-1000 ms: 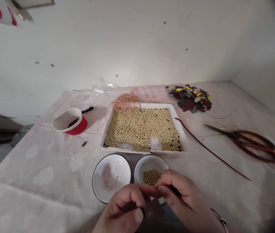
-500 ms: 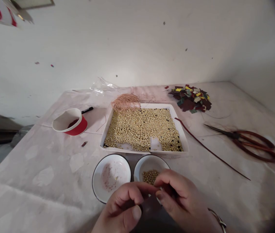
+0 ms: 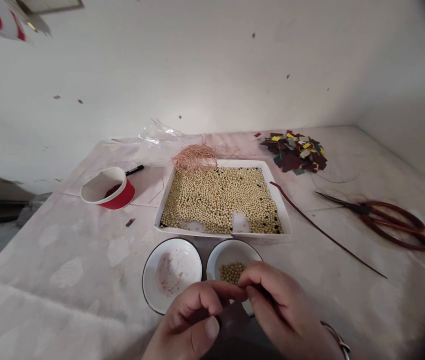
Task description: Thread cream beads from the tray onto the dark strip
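At the near edge, my left hand (image 3: 191, 317) is closed, thumb and bent fingers round a dark thin piece (image 3: 233, 317) that looks like a flexible sheet. My right hand (image 3: 280, 305) pinches by the left fingertips, at the piece's upper end; what its fingers hold is hidden. A bracelet (image 3: 336, 340) circles the right wrist. Partly behind the right hand stands a white bowl (image 3: 222, 252) with small round tan beads or seeds (image 3: 232, 272) in it. Left of it, touching or nearly so, is a dark-rimmed white bowl (image 3: 152, 265) with reddish specks inside.
Beyond the bowls lies a white tray (image 3: 285, 220) of pale round grains, with a thin pinkish string bundle (image 3: 195, 157) at its back left. A red-and-white cup (image 3: 120, 197) and black marker (image 3: 134, 170) are left; scissors (image 3: 396, 225), a dark strip (image 3: 325, 227) and cut scraps (image 3: 295, 152) are right.
My right thumb has shifted slightly up and in toward its index finger, covering a small pale spot that showed between the fingertips. My left hand is almost unmoved.
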Demonstrator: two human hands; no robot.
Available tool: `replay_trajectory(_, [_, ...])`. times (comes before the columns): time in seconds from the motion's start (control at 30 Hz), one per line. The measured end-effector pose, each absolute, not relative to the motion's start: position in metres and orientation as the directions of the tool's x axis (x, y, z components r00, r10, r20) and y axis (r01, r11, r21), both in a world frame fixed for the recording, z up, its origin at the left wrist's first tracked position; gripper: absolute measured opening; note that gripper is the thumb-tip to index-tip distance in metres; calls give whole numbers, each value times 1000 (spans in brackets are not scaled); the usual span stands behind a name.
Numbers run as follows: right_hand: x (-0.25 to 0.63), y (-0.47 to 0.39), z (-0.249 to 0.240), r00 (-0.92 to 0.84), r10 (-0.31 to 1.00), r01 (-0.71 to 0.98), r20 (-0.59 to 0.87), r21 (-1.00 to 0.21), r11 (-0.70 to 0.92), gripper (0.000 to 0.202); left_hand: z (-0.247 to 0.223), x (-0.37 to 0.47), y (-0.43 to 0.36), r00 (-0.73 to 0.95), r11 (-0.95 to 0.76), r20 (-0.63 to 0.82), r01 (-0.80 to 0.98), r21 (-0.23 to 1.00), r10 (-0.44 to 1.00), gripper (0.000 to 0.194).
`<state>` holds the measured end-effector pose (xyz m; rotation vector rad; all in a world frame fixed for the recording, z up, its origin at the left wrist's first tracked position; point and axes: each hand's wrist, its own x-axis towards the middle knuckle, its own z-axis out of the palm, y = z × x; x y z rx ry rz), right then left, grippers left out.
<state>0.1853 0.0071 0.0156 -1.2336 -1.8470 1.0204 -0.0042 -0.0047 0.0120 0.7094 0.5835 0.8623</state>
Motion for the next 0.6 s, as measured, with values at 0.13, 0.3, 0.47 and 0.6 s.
replay_trajectory(0.13, [184, 8, 15, -324, 937, 397, 130, -881, 259, 20, 12, -4, -4, 513, 431, -155, -477, 766, 844, 7])
replay_trajectory(0.3, [183, 9, 14, -323, 937, 378, 130, -890, 254, 19, 13, -4, -4, 511, 417, -136, -487, 768, 848, 8])
replay_trajectory(0.47, [184, 7, 14, -349, 928, 375, 127, -889, 263, 20, 11, -5, -4, 529, 444, -133, -521, 729, 838, 8])
replay_trajectory(0.6, [184, 8, 13, -366, 916, 396, 162, -864, 311, 15, 9, -5, -4, 541, 425, -97, -524, 738, 835, 9])
